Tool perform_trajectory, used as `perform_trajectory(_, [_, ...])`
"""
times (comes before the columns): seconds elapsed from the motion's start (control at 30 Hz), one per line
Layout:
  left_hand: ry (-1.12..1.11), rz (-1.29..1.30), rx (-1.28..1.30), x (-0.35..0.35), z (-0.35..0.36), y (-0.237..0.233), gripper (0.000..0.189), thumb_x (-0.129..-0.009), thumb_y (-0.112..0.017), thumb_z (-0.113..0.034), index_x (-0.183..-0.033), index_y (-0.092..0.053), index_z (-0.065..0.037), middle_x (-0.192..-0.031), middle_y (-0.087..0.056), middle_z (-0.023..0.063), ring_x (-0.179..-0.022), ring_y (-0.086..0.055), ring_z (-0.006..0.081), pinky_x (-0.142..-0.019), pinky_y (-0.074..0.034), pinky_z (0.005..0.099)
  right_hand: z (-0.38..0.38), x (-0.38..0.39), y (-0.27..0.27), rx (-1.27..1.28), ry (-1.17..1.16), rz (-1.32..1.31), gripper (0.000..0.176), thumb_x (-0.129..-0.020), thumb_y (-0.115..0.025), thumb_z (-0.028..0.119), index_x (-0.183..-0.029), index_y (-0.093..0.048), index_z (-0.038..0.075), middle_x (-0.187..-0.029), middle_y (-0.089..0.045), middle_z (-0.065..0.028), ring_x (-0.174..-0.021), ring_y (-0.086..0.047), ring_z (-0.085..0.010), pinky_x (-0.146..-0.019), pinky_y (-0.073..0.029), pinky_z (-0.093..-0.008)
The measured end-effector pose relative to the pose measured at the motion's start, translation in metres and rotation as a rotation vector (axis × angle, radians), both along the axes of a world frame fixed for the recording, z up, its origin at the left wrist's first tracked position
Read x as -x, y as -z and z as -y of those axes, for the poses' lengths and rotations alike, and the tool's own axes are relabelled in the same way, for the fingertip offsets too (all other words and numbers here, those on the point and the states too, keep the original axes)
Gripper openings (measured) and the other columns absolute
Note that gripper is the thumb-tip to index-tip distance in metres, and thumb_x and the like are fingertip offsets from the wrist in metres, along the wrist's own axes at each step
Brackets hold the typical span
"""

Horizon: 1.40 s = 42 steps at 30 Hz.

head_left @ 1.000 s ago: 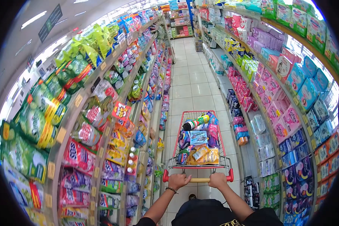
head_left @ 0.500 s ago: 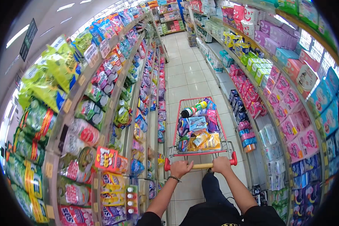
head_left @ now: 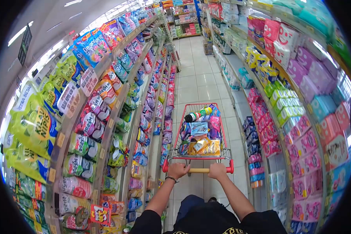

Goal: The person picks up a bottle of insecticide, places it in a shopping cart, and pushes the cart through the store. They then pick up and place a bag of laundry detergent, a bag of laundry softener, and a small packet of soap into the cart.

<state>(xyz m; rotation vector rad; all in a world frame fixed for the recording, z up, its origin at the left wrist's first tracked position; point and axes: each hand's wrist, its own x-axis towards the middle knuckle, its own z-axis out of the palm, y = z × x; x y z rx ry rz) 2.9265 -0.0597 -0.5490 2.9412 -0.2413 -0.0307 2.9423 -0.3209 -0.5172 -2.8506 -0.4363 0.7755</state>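
A shopping cart point(head_left: 180, 142) with a red rim stands ahead of me in the aisle. My left hand point(head_left: 178, 170) is wrapped round the left part of its handle point(head_left: 199, 170), with a dark bracelet on that wrist. Near the right end, my right hand point(head_left: 217, 171) closes round the same tan bar. Inside the basket lie a black-capped bottle with a green, yellow and red label point(head_left: 198, 114), a light blue packet point(head_left: 199, 129), yellow-orange packets point(head_left: 208, 147) and several purple and pink packs, partly hidden by one another.
Shelves on the left hold bagged refills, among them yellow-green pouches point(head_left: 35, 121) and a red promotional sign point(head_left: 100, 214). On the right shelves are pink packs point(head_left: 305, 162) and purple tissue packs point(head_left: 316, 74). The tiled floor point(head_left: 195, 74) runs between them to a back shelf point(head_left: 187, 27).
The cart has rolled forward along the aisle with both hands still on its handle. Shelf goods on both sides have slid nearer, and the cart appears slightly further left in view.
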Motion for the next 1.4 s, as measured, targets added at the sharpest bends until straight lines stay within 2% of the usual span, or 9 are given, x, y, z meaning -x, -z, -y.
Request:
perform_trajectory(0.3, [0.002,0.087,0.074,-0.183,-0.007,0.012,0.060,-0.093,-0.050,-0.061,-0.067,-0.073,-0.012,-0.062,-0.067,0.0151,-0.060,-0.068,0.0343,-0.053,-0.053,0.0474,-0.006,-0.190,0.019,0.059,-0.054,0.037,0.031,-0.078,-0.066,0.030,-0.097,-0.078,0.009,-0.098,-0.076,-0.0144,-0.092,-0.074,-0.0302,-0.081,-0.059,-0.0430])
perform_trajectory(0.5, [0.000,0.142,0.126,-0.303,-0.007,0.002,0.061,-0.095,-0.051,-0.058,-0.061,-0.072,-0.012,-0.055,-0.063,0.0132,-0.051,-0.065,0.0330,-0.046,-0.050,0.0455,-0.006,-0.321,0.020,0.122,-0.114,0.091,0.035,-0.078,-0.064,0.036,-0.096,-0.079,0.010,-0.095,-0.076,-0.0135,-0.088,-0.074,-0.0302,-0.079,-0.059,-0.0439])
perform_trajectory(0.57, [0.088,0.192,0.146,-0.341,-0.007,0.004,0.061,-0.096,-0.051,-0.055,-0.058,-0.071,-0.012,-0.052,-0.061,0.0127,-0.046,-0.063,0.0324,-0.043,-0.049,0.0445,-0.004,-0.361,0.026,0.169,-0.086,0.043,0.033,-0.077,-0.065,0.038,-0.096,-0.078,0.015,-0.095,-0.077,-0.0101,-0.089,-0.074,-0.0289,-0.077,-0.059,-0.0442])
perform_trajectory(0.63, [0.098,0.186,0.164,-0.387,-0.009,0.003,0.061,-0.098,-0.050,-0.053,-0.058,-0.071,-0.011,-0.051,-0.061,0.0119,-0.045,-0.063,0.0316,-0.043,-0.049,0.0444,-0.005,-0.407,0.031,0.182,-0.084,0.054,0.035,-0.076,-0.066,0.040,-0.098,-0.078,0.015,-0.095,-0.077,-0.0090,-0.089,-0.074,-0.0285,-0.078,-0.059,-0.0445])
perform_trajectory(0.7, [0.087,0.137,0.106,-0.427,-0.010,-0.005,0.063,-0.098,-0.049,-0.055,-0.058,-0.071,-0.011,-0.052,-0.062,0.0124,-0.046,-0.063,0.0310,-0.043,-0.050,0.0444,-0.007,-0.446,0.021,0.153,-0.090,0.090,0.031,-0.075,-0.064,0.033,-0.093,-0.079,0.013,-0.093,-0.076,-0.0126,-0.088,-0.074,-0.0306,-0.078,-0.059,-0.0449])
perform_trajectory(0.9, [0.055,0.064,0.110,-0.556,-0.014,-0.018,0.066,-0.098,-0.047,-0.056,-0.059,-0.071,-0.009,-0.054,-0.063,0.0144,-0.048,-0.065,0.0322,-0.045,-0.052,0.0448,-0.016,-0.577,0.024,0.196,-0.053,0.085,0.029,-0.074,-0.065,0.032,-0.090,-0.079,0.012,-0.090,-0.076,-0.0130,-0.085,-0.074,-0.0308,-0.077,-0.059,-0.0433])
perform_trajectory(1.03, [0.060,0.084,0.115,-0.646,-0.024,-0.009,0.066,-0.098,-0.047,-0.056,-0.060,-0.072,-0.009,-0.055,-0.064,0.0147,-0.050,-0.065,0.0329,-0.046,-0.052,0.0451,-0.022,-0.663,0.025,0.129,-0.040,0.172,0.027,-0.072,-0.065,0.031,-0.086,-0.079,0.012,-0.086,-0.075,-0.0124,-0.082,-0.074,-0.0303,-0.074,-0.059,-0.0440])
perform_trajectory(1.1, [0.067,0.085,0.134,-0.697,-0.027,-0.006,0.065,-0.098,-0.047,-0.056,-0.060,-0.072,-0.009,-0.056,-0.064,0.0154,-0.051,-0.066,0.0337,-0.047,-0.053,0.0456,-0.026,-0.709,0.025,0.138,-0.074,0.224,0.027,-0.071,-0.066,0.031,-0.085,-0.079,0.012,-0.085,-0.075,-0.0124,-0.081,-0.074,-0.0303,-0.074,-0.058,-0.0446])
perform_trajectory(1.4, [0.014,0.067,0.078,-0.896,-0.041,-0.004,0.065,-0.097,-0.047,-0.057,-0.063,-0.074,-0.009,-0.060,-0.067,0.0171,-0.055,-0.067,0.0351,-0.051,-0.054,0.0476,-0.038,-0.907,0.032,0.104,-0.106,0.154,0.030,-0.070,-0.067,0.037,-0.086,-0.079,0.015,-0.086,-0.075,-0.0103,-0.083,-0.074,-0.0287,-0.073,-0.059,-0.0435])
